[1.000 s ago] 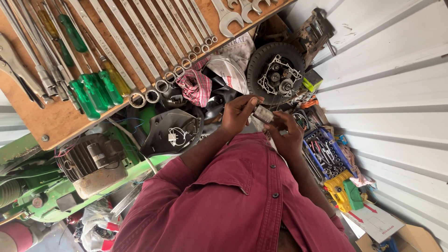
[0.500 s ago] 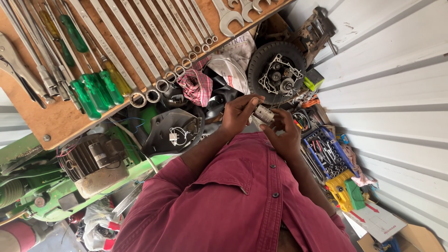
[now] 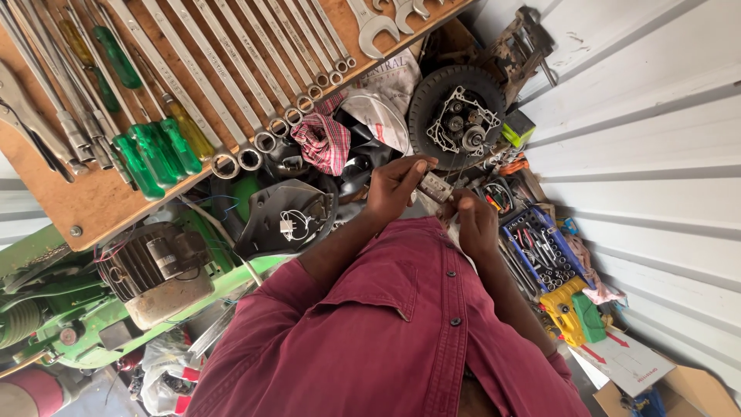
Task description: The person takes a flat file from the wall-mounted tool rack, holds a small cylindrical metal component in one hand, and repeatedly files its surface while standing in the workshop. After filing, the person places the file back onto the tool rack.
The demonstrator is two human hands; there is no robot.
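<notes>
above the red shirt (image 3: 401, 340), both hands (image 3: 395, 185) pinch a small metal part (image 3: 437, 188).

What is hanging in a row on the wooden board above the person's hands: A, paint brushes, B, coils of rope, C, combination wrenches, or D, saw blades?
C: the wooden board carries a row of long silver combination wrenches with ring ends, beside green-handled screwdrivers, while the left hand and right hand hold a small metal part between them.
</notes>
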